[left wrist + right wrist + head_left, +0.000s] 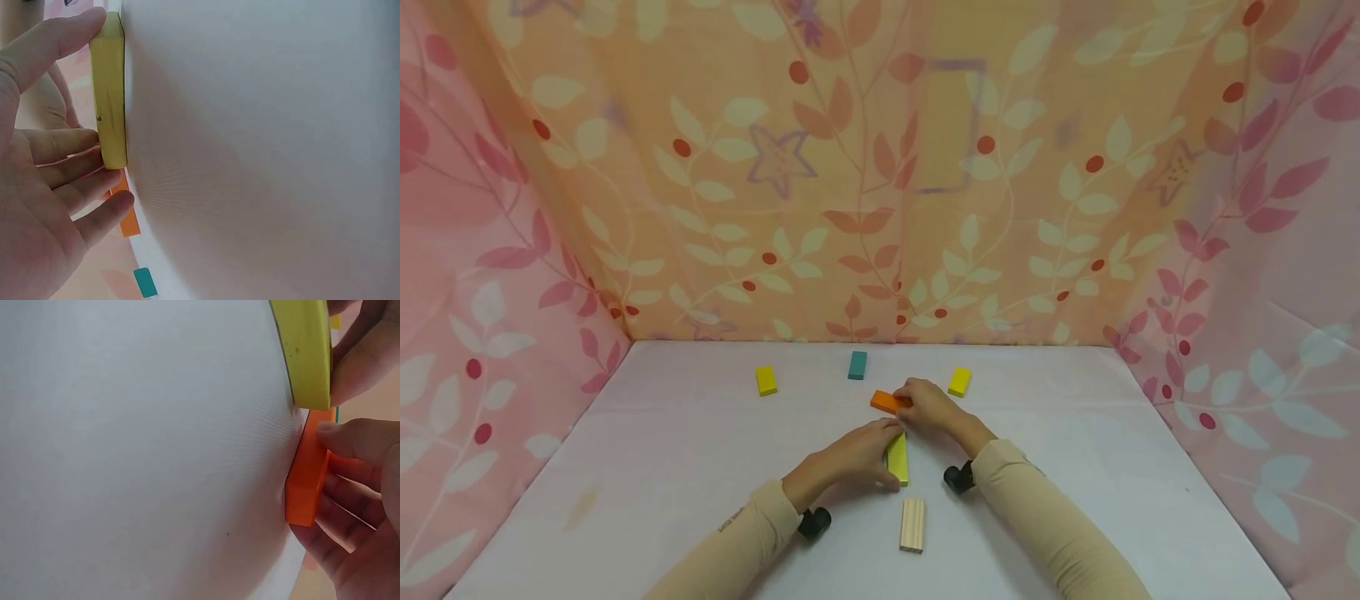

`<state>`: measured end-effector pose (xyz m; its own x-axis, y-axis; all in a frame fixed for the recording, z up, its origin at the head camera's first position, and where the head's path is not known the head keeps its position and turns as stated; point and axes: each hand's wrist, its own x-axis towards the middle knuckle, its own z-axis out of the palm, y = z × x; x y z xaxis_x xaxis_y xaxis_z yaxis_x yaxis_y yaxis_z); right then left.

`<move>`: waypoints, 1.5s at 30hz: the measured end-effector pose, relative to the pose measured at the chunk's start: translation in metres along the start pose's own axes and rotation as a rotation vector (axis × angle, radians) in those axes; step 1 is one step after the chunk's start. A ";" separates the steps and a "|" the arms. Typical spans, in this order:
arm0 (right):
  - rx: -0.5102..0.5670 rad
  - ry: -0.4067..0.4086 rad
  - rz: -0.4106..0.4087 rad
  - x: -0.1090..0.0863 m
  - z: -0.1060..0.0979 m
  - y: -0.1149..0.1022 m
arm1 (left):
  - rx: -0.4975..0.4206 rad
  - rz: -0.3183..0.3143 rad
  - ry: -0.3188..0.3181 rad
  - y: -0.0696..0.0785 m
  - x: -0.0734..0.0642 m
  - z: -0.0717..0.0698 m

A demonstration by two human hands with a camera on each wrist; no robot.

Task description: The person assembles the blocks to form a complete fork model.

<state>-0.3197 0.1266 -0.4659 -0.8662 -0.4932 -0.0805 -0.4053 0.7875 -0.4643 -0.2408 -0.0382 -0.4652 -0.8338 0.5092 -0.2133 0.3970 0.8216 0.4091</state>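
Observation:
My left hand [861, 454] holds a yellow-green wooden block [110, 94] lying on the white cloth, its thumb at the near end and its fingertips by the far end. Just beyond, my right hand [928, 406] grips an orange block [306, 478] between thumb and fingers. That orange block lies at an angle, and its left end shows past the fingers in the head view. In the right wrist view the two held blocks appear close together; whether they touch I cannot tell. A plain wood block [912, 527] lies nearer to me than both hands.
Farther back on the cloth [700, 467] lie a teal block [857, 365], a yellow block [766, 381] at left and another yellow block [959, 382] at right. Patterned fabric [865, 167] encloses the back and both sides.

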 end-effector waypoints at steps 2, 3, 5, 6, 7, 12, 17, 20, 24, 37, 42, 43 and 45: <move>0.004 0.000 -0.007 0.000 -0.001 0.000 | 0.004 -0.002 -0.003 0.000 0.001 0.001; 0.006 -0.003 -0.010 0.000 -0.001 0.001 | 0.007 -0.003 -0.005 0.000 0.001 0.001; 0.010 -0.005 -0.024 0.000 -0.001 0.002 | 0.015 -0.003 -0.006 0.000 0.001 0.002; 0.011 -0.006 -0.031 0.000 -0.001 0.002 | 0.020 -0.004 -0.006 0.000 0.001 0.002; 0.003 -0.003 -0.043 -0.001 -0.001 0.002 | 0.026 -0.006 -0.006 0.001 0.000 0.002; 0.009 0.007 -0.060 -0.002 0.000 0.003 | 0.099 0.012 0.014 0.003 -0.004 0.002; 0.035 0.015 -0.068 -0.003 0.000 0.003 | 0.160 0.035 0.033 0.002 -0.007 0.001; 0.030 0.019 -0.094 -0.005 -0.001 0.004 | 0.164 0.040 0.041 0.001 -0.009 0.002; 0.047 0.016 -0.106 -0.010 -0.003 0.005 | 0.163 0.056 0.058 0.000 -0.011 0.003; 0.110 -0.007 -0.151 -0.017 -0.007 0.003 | 0.176 0.096 0.121 0.000 -0.015 0.002; 0.107 -0.015 -0.176 -0.017 -0.007 0.002 | 0.175 0.104 0.136 -0.001 -0.015 0.003; 0.106 -0.017 -0.181 -0.017 -0.007 0.002 | 0.172 0.105 0.140 -0.001 -0.015 0.003; 0.106 -0.019 -0.188 -0.017 -0.007 0.003 | 0.172 0.105 0.148 -0.001 -0.015 0.002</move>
<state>-0.3078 0.1400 -0.4591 -0.7720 -0.6357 0.0001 -0.5254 0.6379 -0.5631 -0.2281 -0.0463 -0.4646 -0.8266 0.5613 -0.0402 0.5334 0.8042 0.2623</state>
